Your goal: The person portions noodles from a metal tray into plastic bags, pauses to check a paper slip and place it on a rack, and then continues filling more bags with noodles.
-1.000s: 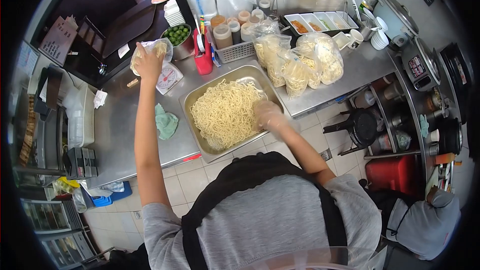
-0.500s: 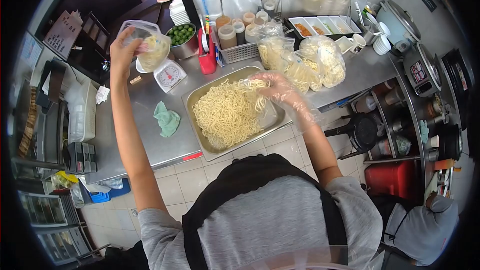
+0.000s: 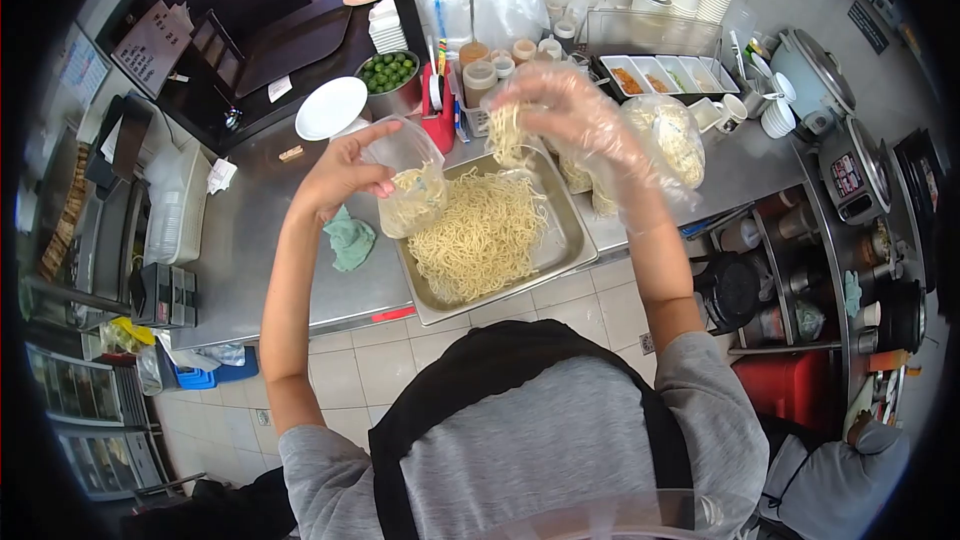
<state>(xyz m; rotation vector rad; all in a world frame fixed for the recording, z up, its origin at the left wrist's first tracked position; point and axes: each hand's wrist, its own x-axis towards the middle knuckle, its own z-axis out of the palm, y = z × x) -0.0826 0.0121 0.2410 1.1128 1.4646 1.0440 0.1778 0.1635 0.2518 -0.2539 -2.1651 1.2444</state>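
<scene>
My left hand (image 3: 345, 175), bare, pinches the rim of a clear plastic bag (image 3: 412, 202) with some noodles in it. The bag hangs over the left rear part of a metal tray (image 3: 572, 230). A heap of pale noodles (image 3: 478, 245) lies in that tray. Above the tray's back edge, my right hand (image 3: 560, 105), in a clear plastic glove, grips a clump of noodles (image 3: 508, 138) with strands dangling. Behind my left hand sits a white plate (image 3: 332, 108). Filled noodle bags (image 3: 672, 140) stand right of the tray, partly hidden by my right forearm.
A green cloth (image 3: 350, 240) lies left of the tray. At the back are a bowl of green limes (image 3: 388, 75), a red holder (image 3: 438, 120), sauce bottles (image 3: 480, 80) and a topping box (image 3: 665, 75). A rice cooker (image 3: 850, 140) stands right. Another person (image 3: 840, 485) is at lower right.
My left hand has brought the bag right and down, over the tray's side. My right hand has lifted a clump of noodles up out of the tray. The white plate shows more fully.
</scene>
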